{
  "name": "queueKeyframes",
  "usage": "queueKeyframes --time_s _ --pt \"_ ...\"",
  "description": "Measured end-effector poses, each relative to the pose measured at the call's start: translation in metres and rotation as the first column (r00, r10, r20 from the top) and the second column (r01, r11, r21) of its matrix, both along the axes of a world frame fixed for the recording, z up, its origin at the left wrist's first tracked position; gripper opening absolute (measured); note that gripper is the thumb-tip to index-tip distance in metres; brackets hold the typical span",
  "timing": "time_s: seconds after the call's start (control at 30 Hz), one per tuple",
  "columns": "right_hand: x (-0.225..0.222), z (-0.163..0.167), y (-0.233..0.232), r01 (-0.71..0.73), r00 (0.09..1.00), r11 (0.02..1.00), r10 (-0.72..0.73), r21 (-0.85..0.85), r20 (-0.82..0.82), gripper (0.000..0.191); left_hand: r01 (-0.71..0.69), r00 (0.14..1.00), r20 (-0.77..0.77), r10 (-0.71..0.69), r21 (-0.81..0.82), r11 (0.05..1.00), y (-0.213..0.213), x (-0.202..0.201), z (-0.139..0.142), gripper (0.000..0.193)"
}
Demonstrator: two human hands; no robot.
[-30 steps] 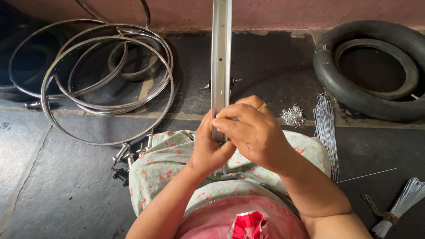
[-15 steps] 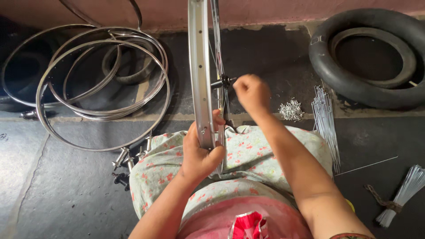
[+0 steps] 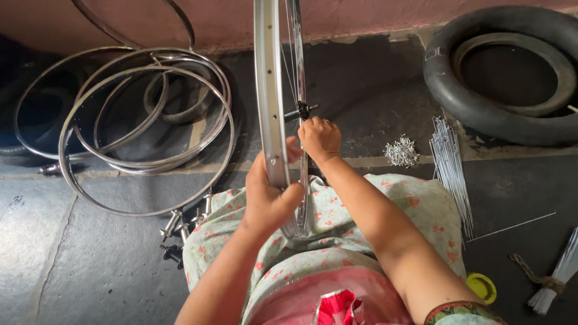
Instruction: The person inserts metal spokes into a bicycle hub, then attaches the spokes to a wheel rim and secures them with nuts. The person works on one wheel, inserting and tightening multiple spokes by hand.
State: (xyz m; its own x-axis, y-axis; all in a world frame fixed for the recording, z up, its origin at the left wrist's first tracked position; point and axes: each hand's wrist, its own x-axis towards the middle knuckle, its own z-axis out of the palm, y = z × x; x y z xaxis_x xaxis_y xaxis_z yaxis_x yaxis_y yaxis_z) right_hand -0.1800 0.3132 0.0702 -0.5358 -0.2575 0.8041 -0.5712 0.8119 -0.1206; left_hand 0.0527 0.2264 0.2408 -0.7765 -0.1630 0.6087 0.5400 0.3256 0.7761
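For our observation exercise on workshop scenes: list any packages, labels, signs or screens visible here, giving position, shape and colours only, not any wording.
Red and silver foil wrapper: bottom centre, on the person's lap; crinkled, shiny.
Small pale label on tyre: upper right, on the black tyre's left sidewall; rectangular, too small to make out.
No signs or screens are in view.

Bike wheel repair workshop, floor-level setup. Bare rims (image 3: 144, 129) stacked on dark stone floor (image 3: 90, 265), tyre (image 3: 503, 72) by the wall, spokes (image 3: 450, 168) in bundles, pile of nipples (image 3: 401, 151), hubs (image 3: 180, 225) lying loose. Person sits w/ wheel (image 3: 277, 114) upright in lap.
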Motion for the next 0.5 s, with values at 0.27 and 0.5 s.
queueKeyframes --time_s 0.27,0.5 --pt "-0.009 -0.011 0.001 -0.029 0.816 0.911 0.260 -0.412 0.517 0.014 -0.010 0.983 0.181 -0.037 0.252 0.968 -0.033 -0.117 0.044 0.055" --pt "0.022 -0.007 0.019 0.074 0.375 0.483 0.797 -0.872 0.473 0.021 -0.255 0.961 -0.108 0.254 0.002 0.967 -0.026 -0.097 -0.034 0.058"
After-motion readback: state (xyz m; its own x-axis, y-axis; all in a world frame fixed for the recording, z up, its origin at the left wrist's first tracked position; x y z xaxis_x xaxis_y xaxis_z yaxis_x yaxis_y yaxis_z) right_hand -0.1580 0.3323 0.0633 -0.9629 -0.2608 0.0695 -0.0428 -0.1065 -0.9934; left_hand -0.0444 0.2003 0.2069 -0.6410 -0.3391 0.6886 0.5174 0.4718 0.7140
